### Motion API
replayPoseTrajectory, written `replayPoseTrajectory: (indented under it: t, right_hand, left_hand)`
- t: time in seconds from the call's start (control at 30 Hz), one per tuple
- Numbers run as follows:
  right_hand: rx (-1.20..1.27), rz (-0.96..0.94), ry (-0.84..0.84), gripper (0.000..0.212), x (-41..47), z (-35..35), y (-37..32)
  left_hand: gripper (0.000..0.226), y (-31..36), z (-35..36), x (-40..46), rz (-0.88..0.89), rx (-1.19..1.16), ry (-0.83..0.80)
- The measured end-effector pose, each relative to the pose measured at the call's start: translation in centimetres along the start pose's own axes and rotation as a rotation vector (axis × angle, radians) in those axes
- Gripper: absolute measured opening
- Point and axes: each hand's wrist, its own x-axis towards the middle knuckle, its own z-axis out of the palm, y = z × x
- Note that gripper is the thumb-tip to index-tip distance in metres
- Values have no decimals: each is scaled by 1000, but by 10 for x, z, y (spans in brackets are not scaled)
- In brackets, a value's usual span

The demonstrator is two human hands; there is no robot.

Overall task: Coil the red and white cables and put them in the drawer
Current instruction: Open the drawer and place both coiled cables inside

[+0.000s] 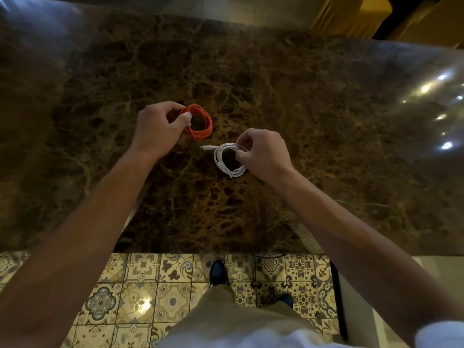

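Observation:
A red cable [204, 124] lies wound into a small ring on the dark marble table [301, 121]. My left hand [157, 128] pinches the ring's left side between thumb and fingers. To its lower right sits a white cable [222, 160], also wound into a ring, with one plug end sticking out to the left. My right hand [263, 153] pinches the white ring's right side. No drawer shows in this view.
The table's near edge runs just above a patterned tile floor [140, 285], where my shoes and trouser leg show. Yellow-covered furniture [351, 13] stands beyond the table's far right corner. Ceiling lights glare on the marble at right.

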Motion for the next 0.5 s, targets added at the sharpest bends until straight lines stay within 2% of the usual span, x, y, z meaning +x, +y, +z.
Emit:
replayPoseTrajectory:
  t: [0.23,0.5]
  right_hand:
    - [118,44,51,16,-44,-28,18]
    - [127,43,159,17,-119,-79,64]
  left_hand:
    - [31,33,9,-32,44,-81,-17]
    - [28,89,40,-98,83,-163,-39]
